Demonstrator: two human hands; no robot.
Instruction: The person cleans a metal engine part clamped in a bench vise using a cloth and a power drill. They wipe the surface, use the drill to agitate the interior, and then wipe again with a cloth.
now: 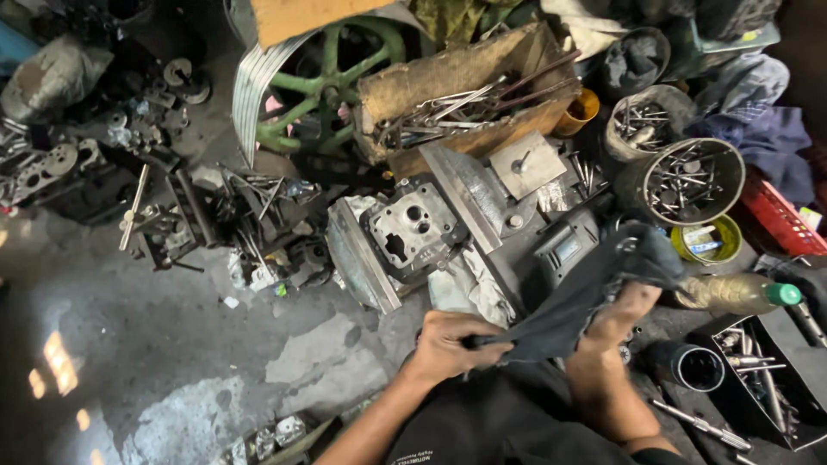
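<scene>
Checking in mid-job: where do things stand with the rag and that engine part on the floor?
Done: the grey engine part already lies stripped and bare on the floor. In hand: the left hand and right hand both grip the dark rag. Left: the rag is not yet touching the part; tools sit loose in the wooden box.

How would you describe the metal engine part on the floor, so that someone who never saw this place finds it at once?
Start at the wooden box full of long tools near the top middle, beside the green wheel. Just below the box, on the floor, lies the engine part, a pale grey cast block. Unlike the dark scrap to its left, it is light and has round holes in its top face.
</scene>
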